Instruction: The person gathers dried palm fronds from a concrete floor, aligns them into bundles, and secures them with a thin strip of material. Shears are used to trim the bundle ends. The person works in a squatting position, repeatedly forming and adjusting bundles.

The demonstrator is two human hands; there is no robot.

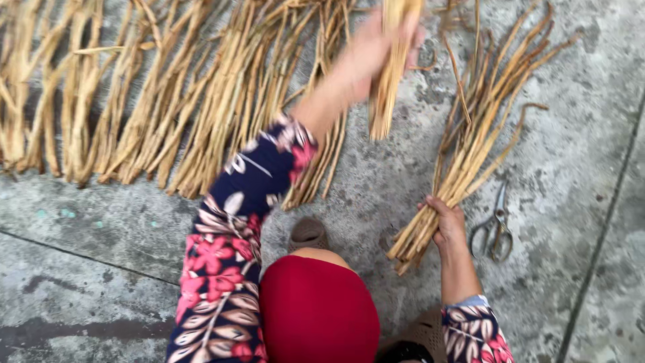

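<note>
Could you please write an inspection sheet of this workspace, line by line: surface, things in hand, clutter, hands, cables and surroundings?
Surface: grey concrete floor, stained, with joint lines.
Things in hand: small bundle of dried stalks lifted off the floor; larger bundle of dried stalks fanned out on the floor, gripped near its lower end.
Clutter: metal scissors lying on the floor, right of the larger bundle, untouched.
Hands: left hand blurred, closed on the small bundle; right hand closed on the larger bundle.
Cables: nothing seen.
Surroundings: row of dried stalks spread along the top; brown sandal below it.
</note>
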